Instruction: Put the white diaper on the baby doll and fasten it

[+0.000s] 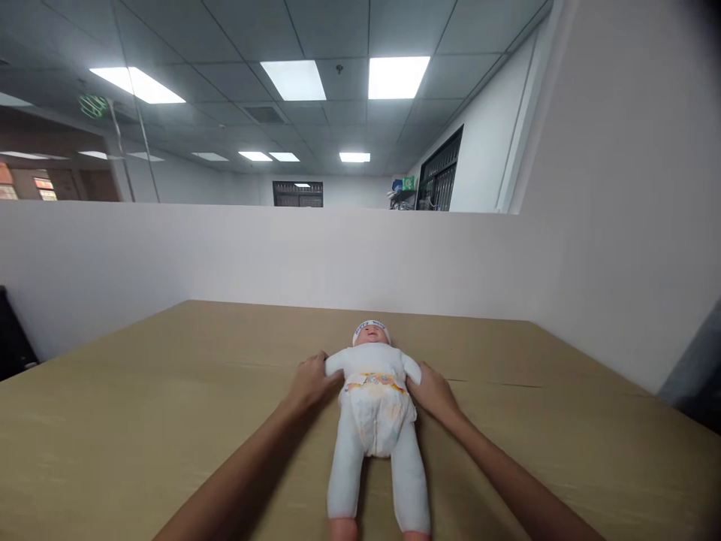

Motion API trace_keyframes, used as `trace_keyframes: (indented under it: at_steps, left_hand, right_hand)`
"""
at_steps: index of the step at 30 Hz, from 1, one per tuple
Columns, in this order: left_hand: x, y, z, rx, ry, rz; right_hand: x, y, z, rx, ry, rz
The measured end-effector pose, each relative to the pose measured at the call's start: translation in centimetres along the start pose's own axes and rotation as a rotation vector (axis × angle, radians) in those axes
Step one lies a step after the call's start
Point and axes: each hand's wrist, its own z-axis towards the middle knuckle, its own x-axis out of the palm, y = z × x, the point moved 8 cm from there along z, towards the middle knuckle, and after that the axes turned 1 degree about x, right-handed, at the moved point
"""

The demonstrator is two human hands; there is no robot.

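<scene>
A baby doll (372,359) lies on its back on the brown table, its head toward the wall and its legs toward me. It wears a white suit, a white headband with lettering (370,326) and a white diaper (378,417) with an orange patterned waistband. My left hand (315,383) is closed around the doll's arm on the left side. Around the arm on the right side, my right hand (432,392) is closed too. The doll's own hands are hidden in my grip, and its feet run past the lower edge of the view.
The wide brown tabletop (169,421) stretches out on both sides of the doll. Behind it stands a low white wall (282,255) with a glass pane above, and a white wall (631,225) rises on the right. Dark objects show at the far left and right edges.
</scene>
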Motion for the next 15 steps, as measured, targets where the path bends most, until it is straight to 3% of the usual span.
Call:
trace_keyframes:
  at_steps: [4, 7, 11, 13, 15]
  left_hand:
    - [-3.2, -2.8, -2.8, -0.123, -0.068, -0.040]
    - [-7.1, -5.7, -7.6, -0.174, -0.141, -0.123]
    - [-12.1, -10.4, -18.5, -0.161, -0.238, -0.341]
    - [-12.6, -12.1, -25.2, -0.125, -0.186, -0.405]
    - [-11.8, -13.3, -31.9, -0.025, -0.070, -0.478]
  right_hand:
    - [-3.0, 1.0, -1.2, 0.035, 0.033, 0.088]
    - [-6.6, 0.8, -3.9, 0.034, 0.028, 0.180]
    - [-13.0, 1.4, -10.9, -0.070, 0.040, 0.333]
    - [-16.4, 2.1, -15.6, -0.153, 0.057, 0.401]
    - [-19.4, 3.2, -20.8, -0.261, 0.085, 0.461]
